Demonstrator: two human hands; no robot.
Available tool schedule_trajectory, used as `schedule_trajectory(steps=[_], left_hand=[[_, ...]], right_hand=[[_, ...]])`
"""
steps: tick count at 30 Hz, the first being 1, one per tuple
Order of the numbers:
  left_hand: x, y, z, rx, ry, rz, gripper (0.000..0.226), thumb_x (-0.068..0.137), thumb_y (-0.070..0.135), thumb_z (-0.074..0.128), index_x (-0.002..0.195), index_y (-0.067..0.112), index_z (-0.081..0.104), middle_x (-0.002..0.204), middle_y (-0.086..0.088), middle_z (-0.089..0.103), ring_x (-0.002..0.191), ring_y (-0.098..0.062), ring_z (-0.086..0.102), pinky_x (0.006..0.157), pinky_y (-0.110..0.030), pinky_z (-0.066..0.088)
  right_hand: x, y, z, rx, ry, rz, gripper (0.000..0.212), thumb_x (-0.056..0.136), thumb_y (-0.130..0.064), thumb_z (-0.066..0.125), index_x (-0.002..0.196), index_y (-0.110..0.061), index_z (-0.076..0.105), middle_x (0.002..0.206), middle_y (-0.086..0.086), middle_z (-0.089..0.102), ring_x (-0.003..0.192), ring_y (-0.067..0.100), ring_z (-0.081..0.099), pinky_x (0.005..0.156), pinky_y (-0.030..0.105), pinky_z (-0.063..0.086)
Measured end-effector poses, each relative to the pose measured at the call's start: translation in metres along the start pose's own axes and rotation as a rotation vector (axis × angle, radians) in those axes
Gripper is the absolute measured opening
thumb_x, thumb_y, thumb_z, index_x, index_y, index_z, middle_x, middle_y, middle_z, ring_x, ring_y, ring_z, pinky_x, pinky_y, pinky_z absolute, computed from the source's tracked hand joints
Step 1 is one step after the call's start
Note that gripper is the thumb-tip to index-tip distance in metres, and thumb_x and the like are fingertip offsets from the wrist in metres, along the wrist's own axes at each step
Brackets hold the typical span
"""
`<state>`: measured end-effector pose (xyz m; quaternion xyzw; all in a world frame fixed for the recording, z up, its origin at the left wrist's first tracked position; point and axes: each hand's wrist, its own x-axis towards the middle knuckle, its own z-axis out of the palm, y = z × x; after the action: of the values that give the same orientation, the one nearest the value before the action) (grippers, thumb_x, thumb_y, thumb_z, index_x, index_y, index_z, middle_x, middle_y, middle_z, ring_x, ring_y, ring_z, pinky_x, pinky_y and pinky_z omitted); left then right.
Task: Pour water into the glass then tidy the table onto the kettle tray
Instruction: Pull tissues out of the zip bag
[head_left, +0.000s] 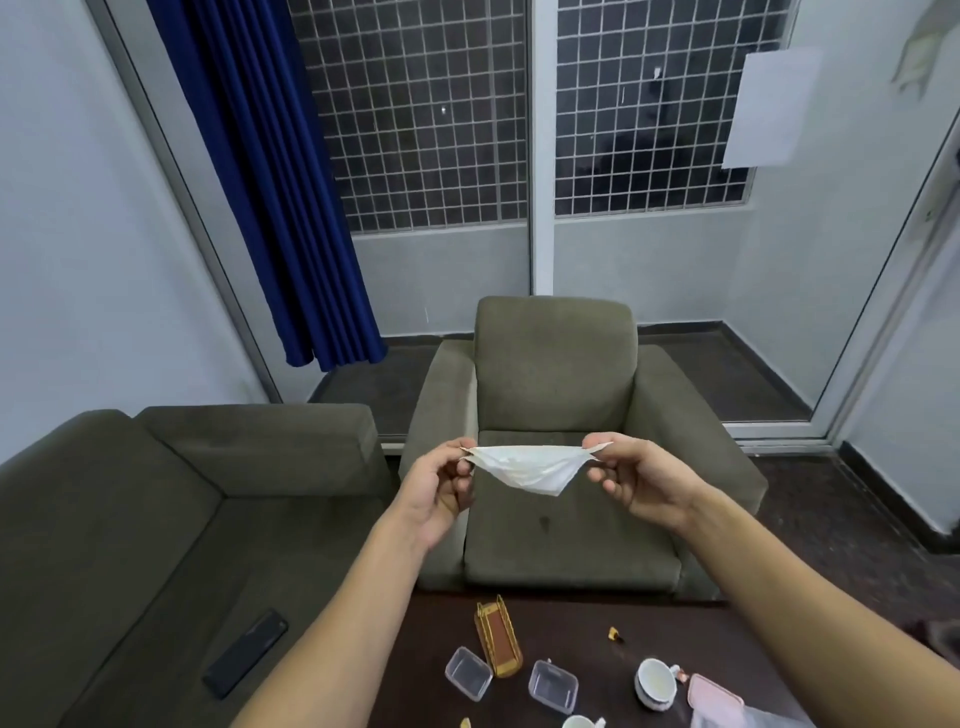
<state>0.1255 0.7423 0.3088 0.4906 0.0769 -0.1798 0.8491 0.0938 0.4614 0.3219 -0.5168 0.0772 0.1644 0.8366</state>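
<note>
White tissue (530, 470) stretched in mid-air between two hands, above the armchair (556, 447).

It is thin, crumpled and sags to a point; left hand (441, 486) and right hand (641, 480) each pinch a top corner with closed fingers (597, 446). Below, the dark worktop (576, 644) carries two clear plastic boxes (467, 673), a white cup (655, 682) and a small gold tray (498, 638).

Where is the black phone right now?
In the head view, the phone lies on the sofa seat at lower left, left of the person's left forearm and the table.
</note>
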Motion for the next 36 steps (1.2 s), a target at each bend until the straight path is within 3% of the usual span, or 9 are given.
schedule_trajectory(steps=[6, 11, 14, 16, 19, 23, 26, 30, 36], left_hand=[[0.008, 0.001, -0.023, -0.043, 0.094, -0.054, 0.021, 0.084, 0.006, 0.044, 0.083, 0.012, 0.065, 0.059, 0.003, 0.056, 0.042, -0.009, 0.049, 0.043, -0.019, 0.039], [0.009, -0.023, -0.032, 0.359, 0.185, 0.048, 0.054, 0.090, 0.005, 0.056, 0.140, 0.024, 0.052, 0.117, -0.002, 0.064, 0.098, -0.017, 0.063, 0.071, -0.030, 0.050], [0.004, -0.033, -0.039, 0.833, 0.025, 0.297, 0.111, 0.078, 0.026, 0.079, 0.162, 0.041, 0.008, 0.172, 0.010, 0.011, 0.155, -0.012, 0.022, 0.115, -0.032, 0.032], [0.002, -0.026, -0.036, 1.218, -0.163, 0.374, 0.153, 0.056, 0.058, 0.093, 0.158, 0.047, -0.021, 0.168, 0.024, -0.022, 0.158, -0.004, -0.010, 0.125, -0.032, 0.010], [0.001, -0.014, -0.021, 1.618, -0.300, 0.512, 0.167, 0.044, 0.076, 0.089, 0.155, 0.042, -0.030, 0.169, 0.019, -0.024, 0.159, -0.006, -0.014, 0.126, -0.033, 0.005], [0.005, -0.003, -0.004, 1.642, -0.255, 0.523, 0.137, 0.061, 0.049, 0.093, 0.164, 0.033, 0.004, 0.163, 0.016, 0.036, 0.149, -0.007, 0.033, 0.122, -0.033, 0.033], [0.009, 0.003, -0.001, 1.555, -0.219, 0.591, 0.072, 0.075, 0.034, 0.087, 0.139, 0.044, 0.055, 0.132, 0.018, 0.065, 0.123, -0.006, 0.060, 0.102, -0.040, 0.052], [0.015, 0.006, -0.002, 1.493, -0.281, 0.530, 0.020, 0.087, 0.032, 0.081, 0.088, 0.050, 0.072, 0.088, 0.023, 0.070, 0.086, 0.002, 0.066, 0.077, -0.027, 0.049], [0.028, -0.004, -0.012, 1.444, -0.278, 0.363, 0.007, 0.088, 0.029, 0.081, 0.093, 0.034, 0.079, 0.090, 0.014, 0.077, 0.090, -0.002, 0.071, 0.085, -0.036, 0.056]], right_hand=[[-0.005, 0.047, 0.005, 0.447, 0.252, 0.058, 0.021, 0.087, 0.007, 0.047, 0.097, -0.003, 0.063, 0.061, 0.008, 0.065, 0.049, 0.016, 0.069, 0.044, 0.019, 0.056], [-0.016, 0.079, 0.005, 0.547, 0.305, 0.137, 0.021, 0.072, 0.010, 0.053, 0.088, 0.005, 0.065, 0.065, 0.013, 0.070, 0.052, 0.020, 0.072, 0.045, 0.022, 0.059], [-0.017, 0.084, 0.003, 0.555, 0.299, 0.160, 0.026, 0.070, 0.010, 0.054, 0.093, 0.006, 0.066, 0.067, 0.013, 0.070, 0.053, 0.020, 0.073, 0.046, 0.023, 0.059], [-0.015, 0.083, 0.001, 0.562, 0.288, 0.180, 0.027, 0.075, 0.011, 0.052, 0.097, 0.006, 0.066, 0.068, 0.013, 0.070, 0.053, 0.020, 0.072, 0.047, 0.023, 0.060], [-0.013, 0.082, 0.003, 0.580, 0.265, 0.215, 0.023, 0.083, 0.010, 0.048, 0.097, 0.006, 0.066, 0.067, 0.014, 0.070, 0.052, 0.020, 0.072, 0.046, 0.023, 0.060], [-0.009, 0.083, 0.006, 0.570, 0.226, 0.264, 0.021, 0.081, 0.010, 0.051, 0.097, 0.006, 0.066, 0.068, 0.014, 0.069, 0.053, 0.020, 0.072, 0.046, 0.024, 0.059], [-0.008, 0.083, 0.002, 0.572, 0.199, 0.290, 0.021, 0.082, 0.010, 0.051, 0.097, 0.007, 0.065, 0.068, 0.014, 0.070, 0.053, 0.020, 0.072, 0.047, 0.024, 0.060], [-0.011, 0.084, -0.007, 0.514, 0.171, 0.326, 0.022, 0.087, 0.007, 0.050, 0.101, 0.004, 0.067, 0.074, 0.012, 0.074, 0.052, 0.018, 0.072, 0.045, 0.024, 0.059], [-0.008, 0.101, -0.028, -0.009, 0.107, 0.186, 0.035, 0.086, -0.002, 0.058, 0.115, -0.017, 0.072, 0.098, 0.005, 0.076, 0.085, 0.018, 0.074, 0.058, 0.028, 0.058]])
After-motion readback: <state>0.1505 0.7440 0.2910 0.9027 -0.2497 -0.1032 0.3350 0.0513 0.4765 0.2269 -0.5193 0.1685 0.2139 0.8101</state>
